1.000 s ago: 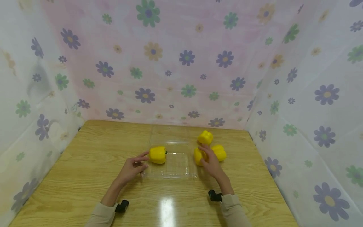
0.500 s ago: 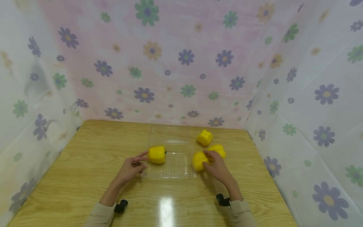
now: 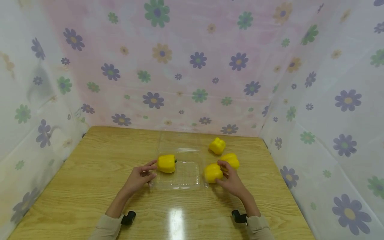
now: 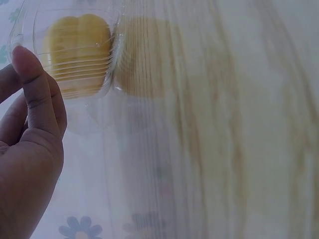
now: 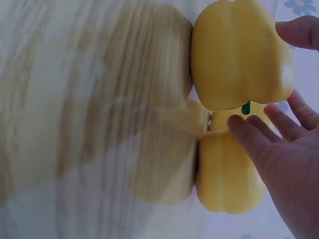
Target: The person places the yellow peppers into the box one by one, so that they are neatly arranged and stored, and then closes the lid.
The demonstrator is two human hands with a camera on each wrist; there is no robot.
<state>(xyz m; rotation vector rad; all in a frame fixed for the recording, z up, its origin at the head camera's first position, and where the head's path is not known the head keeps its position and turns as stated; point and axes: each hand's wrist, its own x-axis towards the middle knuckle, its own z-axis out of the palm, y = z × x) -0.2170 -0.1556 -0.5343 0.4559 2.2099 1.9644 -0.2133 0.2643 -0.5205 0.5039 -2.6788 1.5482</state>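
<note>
A clear plastic clamshell box (image 3: 187, 173) lies with its lid folded back on the table. One yellow bell pepper (image 3: 166, 163) lies on its side in the box's left part, its green stem facing right. My left hand (image 3: 138, 179) pinches the box's left rim between thumb and fingers. Just right of the box, my right hand (image 3: 233, 182) holds another yellow bell pepper (image 3: 211, 173) by its right end, thumb on the near side and fingers on the far side. The right wrist view shows this pepper (image 5: 239, 55) low at the table surface, stem toward the fingers.
Two more yellow peppers sit behind my right hand: a nearer pepper (image 3: 231, 160) and a farther pepper (image 3: 217, 145). Flower-printed cloth (image 3: 198, 80) walls the wooden table (image 3: 114, 150) at the back and both sides.
My right hand has drawn its pepper a little toward me, away from the other two, and turned it. The left hand and the box have stayed in place.
</note>
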